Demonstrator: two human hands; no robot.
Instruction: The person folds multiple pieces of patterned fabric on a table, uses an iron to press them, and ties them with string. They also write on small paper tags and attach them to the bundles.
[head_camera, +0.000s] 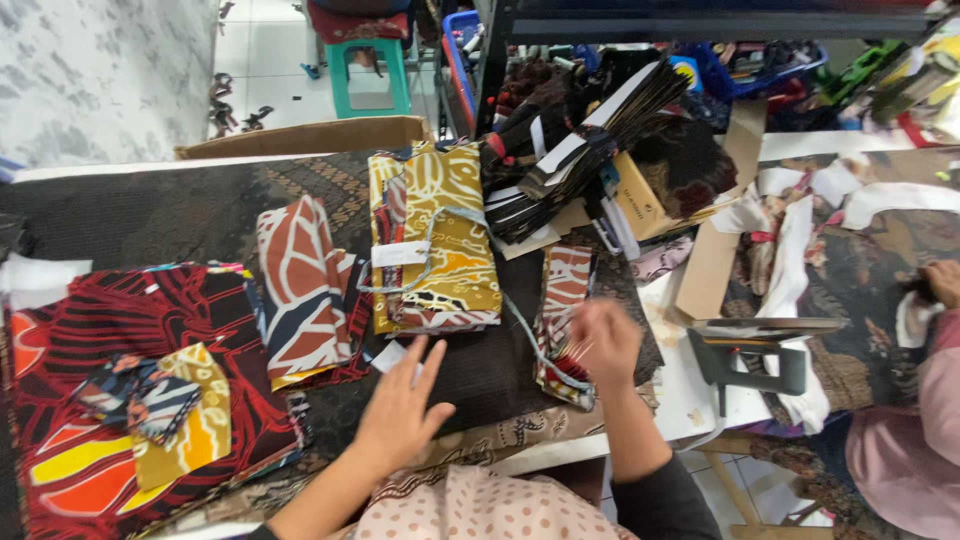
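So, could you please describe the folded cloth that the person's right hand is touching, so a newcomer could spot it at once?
Start at the dark brown patterned cloth covering the table, then find the mustard-yellow tied bundle near its middle. Just right of that bundle, under the right hand, lies a narrow folded cloth in rust red with white and dark stripes. It is slimmer than the wider rust-and-navy folded piece left of the bundle.
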